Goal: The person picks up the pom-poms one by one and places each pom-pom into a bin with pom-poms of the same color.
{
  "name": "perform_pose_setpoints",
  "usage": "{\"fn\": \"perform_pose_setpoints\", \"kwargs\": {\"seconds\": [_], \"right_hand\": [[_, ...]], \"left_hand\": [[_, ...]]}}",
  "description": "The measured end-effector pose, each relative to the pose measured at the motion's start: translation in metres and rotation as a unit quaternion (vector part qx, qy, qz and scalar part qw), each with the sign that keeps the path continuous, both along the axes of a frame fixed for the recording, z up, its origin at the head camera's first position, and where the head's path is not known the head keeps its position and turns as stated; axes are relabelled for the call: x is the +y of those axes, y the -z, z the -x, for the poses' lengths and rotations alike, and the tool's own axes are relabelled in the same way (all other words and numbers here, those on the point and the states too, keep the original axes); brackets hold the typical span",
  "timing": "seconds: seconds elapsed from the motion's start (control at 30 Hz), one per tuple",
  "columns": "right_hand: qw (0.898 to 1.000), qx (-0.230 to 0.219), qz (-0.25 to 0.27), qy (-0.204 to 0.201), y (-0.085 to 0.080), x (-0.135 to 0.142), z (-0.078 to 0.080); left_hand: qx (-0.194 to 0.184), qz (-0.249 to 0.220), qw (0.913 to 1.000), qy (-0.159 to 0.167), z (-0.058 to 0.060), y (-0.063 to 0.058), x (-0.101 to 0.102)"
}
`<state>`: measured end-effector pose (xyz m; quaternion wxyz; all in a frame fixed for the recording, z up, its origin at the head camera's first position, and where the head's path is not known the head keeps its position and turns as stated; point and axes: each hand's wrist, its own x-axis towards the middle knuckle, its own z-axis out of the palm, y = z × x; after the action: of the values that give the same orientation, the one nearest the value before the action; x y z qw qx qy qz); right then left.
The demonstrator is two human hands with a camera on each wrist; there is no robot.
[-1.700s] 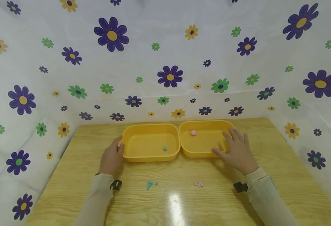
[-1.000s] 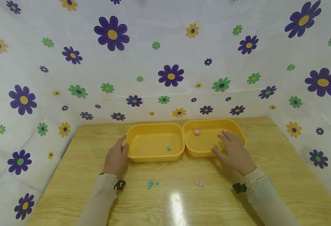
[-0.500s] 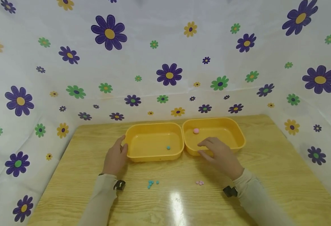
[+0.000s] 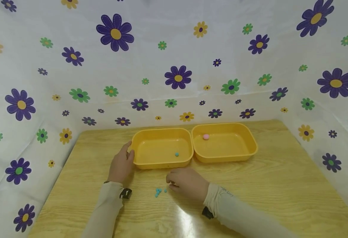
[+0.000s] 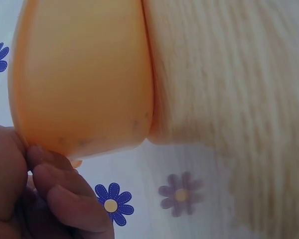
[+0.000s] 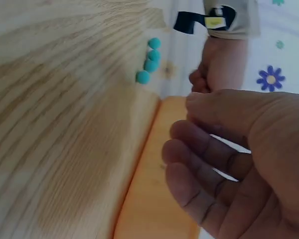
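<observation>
My left hand (image 4: 121,165) grips the left end of a yellow plastic tray (image 4: 162,165); in the left wrist view, the thumb and curled fingers (image 5: 72,201) meet at its rim. Inside that tray lies one small teal ball (image 4: 177,154). My right hand (image 4: 189,183) hovers over the table just right of a little cluster of teal balls (image 4: 157,190), with a single teal ball (image 4: 165,190) nearest its fingertips. Its fingers are loosely bent and hold nothing in the right wrist view, where several teal balls (image 6: 151,65) show beyond them.
A second yellow tray (image 4: 226,159) stands against the first one's right side, with a pink ball (image 4: 206,137) in it. The wooden table (image 4: 281,185) is bordered by a white flowered cloth (image 4: 150,49) at the back and sides.
My right hand has moved left and nearer, from over the right tray to beside the teal balls. The right forearm now covers the spot of the small pink balls. My left hand stays at its tray.
</observation>
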<state>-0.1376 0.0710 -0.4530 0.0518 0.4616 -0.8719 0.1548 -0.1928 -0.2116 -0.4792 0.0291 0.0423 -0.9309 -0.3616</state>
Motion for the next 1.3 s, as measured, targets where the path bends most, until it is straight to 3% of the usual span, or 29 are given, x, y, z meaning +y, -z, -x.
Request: {"fn": "perform_pose_setpoints", "kwargs": {"seconds": [0.3,0.6,0.83,0.9,1.07,1.3], "right_hand": [[0.995,-0.005,-0.098,0.02,0.013,-0.029,0.001],[0.993,0.009,-0.115,0.036,0.018,-0.037,0.0],[0.993,-0.101,-0.04,0.037,0.003,-0.022,0.009],[0.994,-0.099,-0.014,0.037,-0.004,-0.014,0.013],[0.996,-0.045,0.058,0.042,-0.019,0.009,0.022],[0.988,-0.005,0.131,0.085,-0.032,0.035,0.029]], "left_hand": [[0.005,-0.004,1.0,0.001,-0.001,-0.001,0.001],[0.001,0.001,1.0,-0.002,-0.001,-0.001,0.001],[0.002,0.003,1.0,-0.002,-0.001,0.0,0.001],[0.003,0.003,1.0,-0.004,0.0,0.0,0.0],[0.001,-0.001,1.0,-0.002,-0.001,-0.001,0.001],[0.001,-0.003,1.0,-0.003,-0.002,-0.002,0.003]]}}
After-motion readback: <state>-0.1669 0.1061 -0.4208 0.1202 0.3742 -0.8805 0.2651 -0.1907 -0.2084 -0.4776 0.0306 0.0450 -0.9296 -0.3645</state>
